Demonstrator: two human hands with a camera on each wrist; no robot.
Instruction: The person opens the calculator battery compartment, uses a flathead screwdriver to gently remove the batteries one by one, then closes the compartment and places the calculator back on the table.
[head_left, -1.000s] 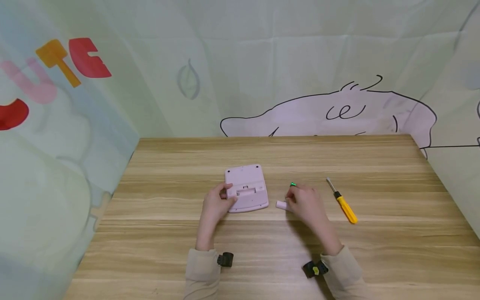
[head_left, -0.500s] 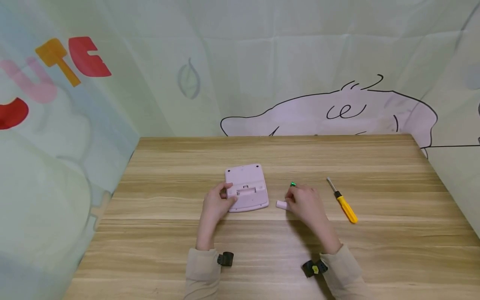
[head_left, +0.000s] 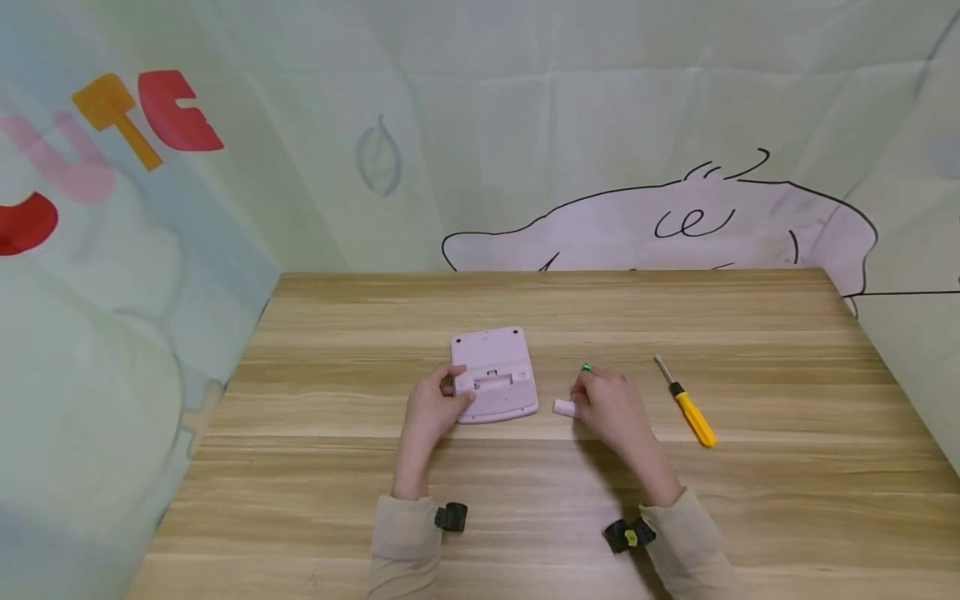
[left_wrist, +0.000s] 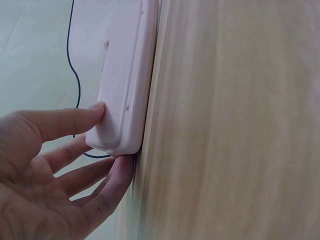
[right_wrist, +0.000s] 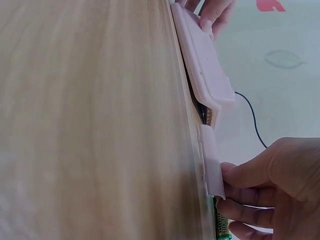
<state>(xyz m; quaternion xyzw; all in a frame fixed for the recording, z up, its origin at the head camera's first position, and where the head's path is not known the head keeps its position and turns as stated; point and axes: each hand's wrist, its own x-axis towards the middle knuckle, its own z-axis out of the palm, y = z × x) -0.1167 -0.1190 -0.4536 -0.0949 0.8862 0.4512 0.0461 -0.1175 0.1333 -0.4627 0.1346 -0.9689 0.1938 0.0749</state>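
Observation:
A pale pink calculator lies back side up on the table, its battery slot uncovered and no battery visible inside. My left hand grips its left edge; in the left wrist view the thumb is on the back and the other fingers are at the side and underneath. To the right, my right hand pinches the small pink battery cover by one end, low over the table. A green battery lies just beyond the cover by these fingers, mostly hidden in the head view.
A screwdriver with a yellow handle lies on the wooden table, to the right of my right hand. Behind the table hangs a printed cloth backdrop. Its left side runs along the table's left edge.

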